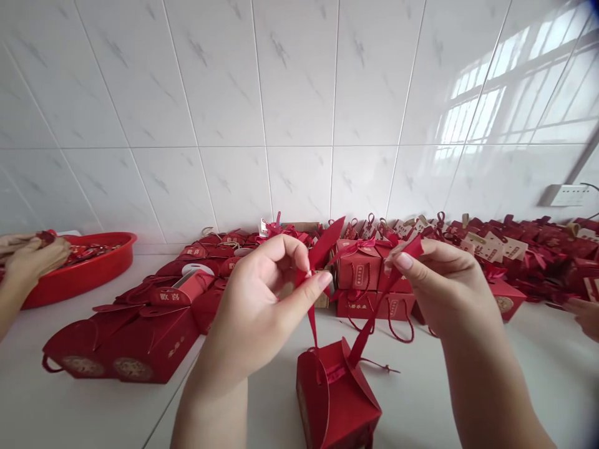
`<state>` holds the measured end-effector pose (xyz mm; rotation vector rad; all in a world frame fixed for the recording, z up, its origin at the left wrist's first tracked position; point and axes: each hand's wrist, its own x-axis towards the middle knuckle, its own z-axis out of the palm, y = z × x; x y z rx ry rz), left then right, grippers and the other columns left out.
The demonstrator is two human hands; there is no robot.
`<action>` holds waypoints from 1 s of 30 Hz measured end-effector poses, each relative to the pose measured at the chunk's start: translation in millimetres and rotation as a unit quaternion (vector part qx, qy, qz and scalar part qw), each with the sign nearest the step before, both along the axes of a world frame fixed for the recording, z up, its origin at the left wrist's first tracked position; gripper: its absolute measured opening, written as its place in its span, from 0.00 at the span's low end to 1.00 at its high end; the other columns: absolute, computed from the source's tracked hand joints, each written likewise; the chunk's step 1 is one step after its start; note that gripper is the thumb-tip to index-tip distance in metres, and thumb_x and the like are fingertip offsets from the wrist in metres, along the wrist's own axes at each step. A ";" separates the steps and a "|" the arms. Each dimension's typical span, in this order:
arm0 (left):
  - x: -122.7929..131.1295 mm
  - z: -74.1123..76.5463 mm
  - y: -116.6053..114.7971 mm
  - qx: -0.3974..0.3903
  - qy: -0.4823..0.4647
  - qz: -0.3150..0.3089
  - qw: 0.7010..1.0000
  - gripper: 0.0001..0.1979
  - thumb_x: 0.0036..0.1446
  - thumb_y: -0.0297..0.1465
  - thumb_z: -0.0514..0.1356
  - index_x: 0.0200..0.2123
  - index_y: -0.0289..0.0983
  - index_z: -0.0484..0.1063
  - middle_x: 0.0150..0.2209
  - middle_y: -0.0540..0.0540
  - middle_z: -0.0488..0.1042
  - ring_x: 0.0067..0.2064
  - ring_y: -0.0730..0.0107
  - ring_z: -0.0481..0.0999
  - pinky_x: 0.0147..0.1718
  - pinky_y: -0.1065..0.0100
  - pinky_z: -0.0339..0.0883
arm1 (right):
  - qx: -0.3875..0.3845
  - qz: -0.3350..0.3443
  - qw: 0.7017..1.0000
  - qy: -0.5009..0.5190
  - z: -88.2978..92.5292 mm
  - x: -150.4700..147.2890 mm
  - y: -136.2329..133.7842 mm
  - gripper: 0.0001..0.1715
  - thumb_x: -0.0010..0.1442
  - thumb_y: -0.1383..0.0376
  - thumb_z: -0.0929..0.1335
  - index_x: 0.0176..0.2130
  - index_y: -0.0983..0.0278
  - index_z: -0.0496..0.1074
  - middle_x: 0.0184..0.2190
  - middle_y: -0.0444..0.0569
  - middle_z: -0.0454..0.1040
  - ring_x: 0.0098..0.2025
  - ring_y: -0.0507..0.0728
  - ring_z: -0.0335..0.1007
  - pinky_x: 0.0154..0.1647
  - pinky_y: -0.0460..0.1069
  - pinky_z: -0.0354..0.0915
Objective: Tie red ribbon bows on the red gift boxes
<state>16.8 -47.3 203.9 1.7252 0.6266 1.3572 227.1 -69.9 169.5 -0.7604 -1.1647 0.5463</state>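
A small red gift box (349, 399) stands on the white table in front of me, its curved top flaps folded together. A red ribbon (369, 321) runs up from its top in two ends. My left hand (266, 299) pinches one end between thumb and forefinger, with the pointed tip sticking up past the fingers. The other end is pinched in my right hand (437, 284), its tip folded over the thumb. Both hands are above the box, apart from each other. A thin cord (381, 366) pokes out from the box's right side.
Red boxes (150, 337) are grouped at the left, and stacked boxes (374, 302) with cord handles stand behind my hands. Many tagged boxes (486, 246) line the wall at right. At far left, another person's hands (35, 255) are over a red basin (112, 255). Another hand (584, 315) shows at the right edge.
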 end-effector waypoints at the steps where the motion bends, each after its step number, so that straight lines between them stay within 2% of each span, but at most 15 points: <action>1: 0.3 0.0 0.9 0.001 -0.004 0.001 1.000 0.11 0.46 0.25 0.68 0.27 0.38 0.67 0.24 0.51 0.67 0.23 0.77 0.64 0.19 0.77 0.60 | 0.006 -0.009 1.000 -0.005 -0.6 2.0 1.1 0.07 0.47 0.59 0.77 0.27 0.55 0.77 0.27 0.42 0.78 0.31 0.54 0.75 0.32 0.49 0.74; 4: -0.8 1.1 3.5 0.016 -0.017 -0.003 1.000 0.11 0.44 0.24 0.69 0.31 0.37 0.72 0.31 0.48 0.73 0.29 0.72 0.72 0.24 0.76 0.67 | -0.001 -0.017 1.000 -0.020 -2.4 8.6 4.9 0.08 0.46 0.58 0.77 0.24 0.56 0.77 0.22 0.43 0.75 0.23 0.52 0.71 0.19 0.46 0.68; 7: -3.0 1.8 5.5 0.046 -0.030 -0.002 0.998 0.08 0.43 0.24 0.70 0.28 0.36 0.74 0.37 0.46 0.75 0.36 0.68 0.76 0.29 0.76 0.71 | -0.027 0.018 0.999 -0.031 -1.9 12.9 6.7 0.09 0.46 0.58 0.77 0.22 0.58 0.78 0.17 0.43 0.73 0.15 0.49 0.63 0.10 0.43 0.60; 9: -3.5 1.1 7.0 0.056 -0.037 0.010 0.998 0.06 0.44 0.25 0.69 0.26 0.36 0.75 0.35 0.47 0.76 0.35 0.68 0.77 0.29 0.75 0.72 | -0.025 0.051 0.998 -0.036 0.1 14.1 6.1 0.08 0.47 0.58 0.76 0.23 0.58 0.78 0.16 0.44 0.73 0.15 0.49 0.65 0.12 0.43 0.63; 14: 0.8 -2.6 10.9 0.041 -0.094 0.062 0.993 0.08 0.44 0.30 0.71 0.31 0.40 0.78 0.28 0.51 0.77 0.26 0.73 0.74 0.24 0.75 0.71 | -0.013 0.108 0.993 -0.056 5.6 15.8 1.7 0.04 0.48 0.61 0.76 0.26 0.59 0.80 0.18 0.44 0.75 0.20 0.50 0.71 0.21 0.43 0.72; 17: 2.1 -3.9 12.0 0.047 -0.116 0.089 0.988 0.07 0.43 0.33 0.72 0.27 0.39 0.80 0.25 0.50 0.77 0.26 0.72 0.74 0.25 0.74 0.71 | -0.025 0.130 0.989 -0.063 6.3 17.2 0.1 0.04 0.51 0.63 0.75 0.31 0.58 0.80 0.24 0.45 0.78 0.24 0.51 0.74 0.27 0.44 0.74; 19: 0.0 -4.8 12.2 0.048 -0.104 0.092 0.989 0.08 0.45 0.36 0.71 0.29 0.39 0.80 0.27 0.48 0.78 0.31 0.69 0.76 0.30 0.72 0.72 | -0.035 0.137 0.988 -0.068 6.1 18.0 0.3 0.05 0.52 0.64 0.74 0.34 0.58 0.80 0.27 0.46 0.79 0.27 0.52 0.76 0.31 0.46 0.75; 21: -3.8 -5.5 12.0 0.049 -0.075 0.081 0.993 0.10 0.49 0.39 0.68 0.34 0.40 0.81 0.29 0.47 0.78 0.35 0.66 0.76 0.36 0.69 0.73 | -0.035 0.131 0.988 -0.071 5.9 18.4 1.1 0.03 0.53 0.64 0.74 0.32 0.58 0.80 0.26 0.46 0.79 0.27 0.52 0.76 0.30 0.46 0.75; 23: -7.4 -5.2 11.0 0.056 -0.044 0.078 0.994 0.12 0.51 0.40 0.66 0.35 0.40 0.81 0.28 0.47 0.77 0.35 0.65 0.76 0.36 0.68 0.72 | -0.021 0.104 0.993 -0.058 5.5 18.2 1.8 0.01 0.51 0.63 0.75 0.29 0.58 0.80 0.23 0.45 0.77 0.25 0.51 0.74 0.26 0.44 0.74; 27: -8.8 -1.2 6.6 0.091 0.042 0.089 0.991 0.10 0.53 0.38 0.65 0.26 0.38 0.78 0.20 0.50 0.69 0.25 0.71 0.69 0.23 0.71 0.63 | 0.029 0.033 0.999 0.004 4.7 15.7 1.6 0.05 0.46 0.62 0.77 0.27 0.54 0.79 0.25 0.42 0.78 0.27 0.52 0.75 0.22 0.45 0.72; 30: -4.2 1.1 4.7 0.118 0.110 0.093 0.982 0.10 0.53 0.34 0.65 0.21 0.38 0.76 0.17 0.52 0.64 0.20 0.75 0.62 0.19 0.72 0.56 | 0.049 -0.006 0.998 0.026 4.6 13.2 1.1 0.05 0.45 0.61 0.77 0.25 0.53 0.78 0.26 0.42 0.78 0.30 0.54 0.75 0.24 0.47 0.72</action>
